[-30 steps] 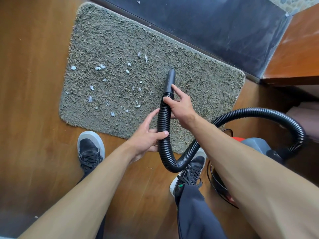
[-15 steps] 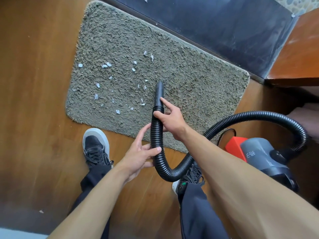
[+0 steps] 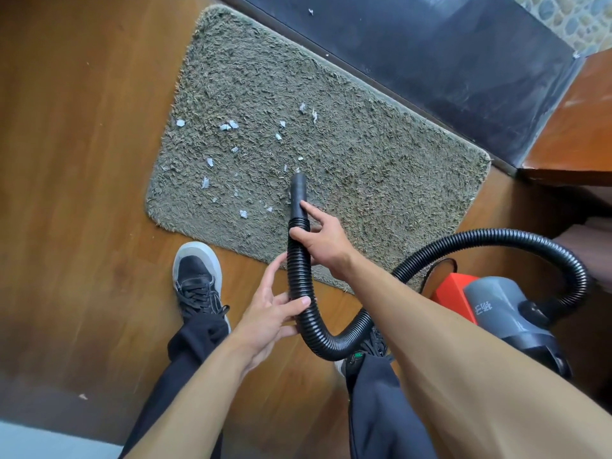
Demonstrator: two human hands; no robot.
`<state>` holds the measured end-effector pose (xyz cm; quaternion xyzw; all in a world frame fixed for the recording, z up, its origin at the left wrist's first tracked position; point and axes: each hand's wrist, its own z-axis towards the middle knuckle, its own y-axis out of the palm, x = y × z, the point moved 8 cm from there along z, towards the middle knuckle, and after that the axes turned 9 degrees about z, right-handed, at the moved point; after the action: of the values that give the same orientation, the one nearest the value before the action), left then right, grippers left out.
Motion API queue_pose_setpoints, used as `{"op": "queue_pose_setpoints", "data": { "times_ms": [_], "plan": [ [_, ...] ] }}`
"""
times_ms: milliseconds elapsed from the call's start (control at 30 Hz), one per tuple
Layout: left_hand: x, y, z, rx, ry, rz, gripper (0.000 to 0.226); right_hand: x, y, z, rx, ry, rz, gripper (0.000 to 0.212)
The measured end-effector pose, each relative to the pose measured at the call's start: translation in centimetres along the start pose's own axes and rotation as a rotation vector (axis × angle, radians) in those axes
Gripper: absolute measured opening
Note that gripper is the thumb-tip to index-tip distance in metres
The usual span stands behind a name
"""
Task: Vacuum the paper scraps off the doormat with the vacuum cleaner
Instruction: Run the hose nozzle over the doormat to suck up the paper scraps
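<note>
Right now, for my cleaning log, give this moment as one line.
right hand grips hose | left hand holds hose lower | nozzle at doormat | paper scraps on doormat

Scraps on doormat left of nozzle.

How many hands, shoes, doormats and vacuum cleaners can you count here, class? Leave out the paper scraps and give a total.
Hands: 2, the left hand and the right hand, both gripping the hose
Shoes: 2, the left shoe and the partly hidden right shoe
Doormats: 1, the doormat
Vacuum cleaners: 1, the vacuum cleaner
Total: 6
</note>
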<state>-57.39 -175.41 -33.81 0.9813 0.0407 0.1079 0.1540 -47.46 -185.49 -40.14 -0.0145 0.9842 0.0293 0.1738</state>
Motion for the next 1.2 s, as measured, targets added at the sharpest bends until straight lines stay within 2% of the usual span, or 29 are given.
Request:
{"op": "queue_pose_setpoints", "data": {
  "times_ms": [167, 400, 833, 1200],
  "plan": [
    [1.3, -2.2, 0.1, 0.025, 0.022, -0.032, 0.082, -1.9, 2.8, 1.1, -0.065, -0.011, -0.050, 0.071],
    [1.8, -2.8, 0.1, 0.012, 0.018, -0.020, 0.081, -2.3, 3.4, 1.4, -0.058, -0.014, -0.059, 0.070],
    [0.9, 0.0, 0.5, -0.064, -0.065, 0.089, 0.080, 0.4, -1.1, 0.1, 0.096, -0.040, 0.037, 0.070],
    [3.7, -1.6, 1.3, -0.041, 0.014, 0.091, 0.081, -2.0, 0.2, 2.0, 0.125, -0.146, 0.043, 0.073]
  ]
}}
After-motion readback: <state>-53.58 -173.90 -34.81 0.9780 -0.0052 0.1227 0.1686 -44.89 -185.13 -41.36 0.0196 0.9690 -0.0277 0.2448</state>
